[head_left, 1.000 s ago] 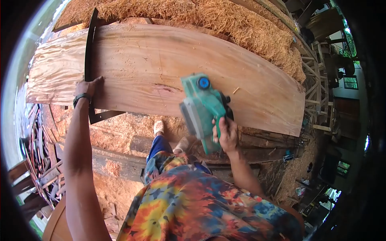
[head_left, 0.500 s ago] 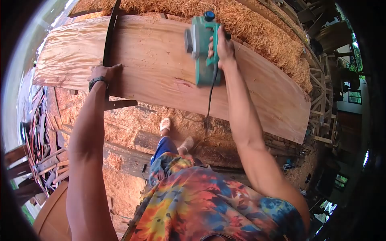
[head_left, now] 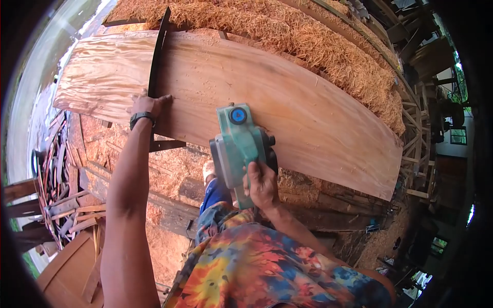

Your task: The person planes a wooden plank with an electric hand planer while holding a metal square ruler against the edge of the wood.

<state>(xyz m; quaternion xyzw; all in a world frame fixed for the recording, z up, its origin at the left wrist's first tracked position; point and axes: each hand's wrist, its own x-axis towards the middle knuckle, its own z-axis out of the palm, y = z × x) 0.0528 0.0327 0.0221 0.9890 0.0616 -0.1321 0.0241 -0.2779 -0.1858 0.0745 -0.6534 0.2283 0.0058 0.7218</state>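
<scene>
A wide wooden board [head_left: 267, 97] lies across the view, its left part rougher and paler. A dark metal square [head_left: 158, 56] crosses it near the left. My left hand [head_left: 148, 105], with a dark watch on the wrist, lies at the square's lower part near the board's near edge, fingers around it. My right hand [head_left: 262, 186] is wrapped round the handle of a green electric planer [head_left: 238, 138] with a blue-centred knob. The planer overlaps the board's near edge in view, close to my body; whether it touches the wood cannot be made out.
Wood shavings [head_left: 308, 46] are heaped beyond the board and scattered on the ground. Scrap wood [head_left: 67, 205] is piled at the left. Dark beams [head_left: 328, 210] lie under the near side. A wooden frame [head_left: 418, 149] stands at the right. One foot shows below the board.
The planer in my right hand went from near my body to the board's far edge, then came back. My left hand and the square appear further right, as does the whole board.
</scene>
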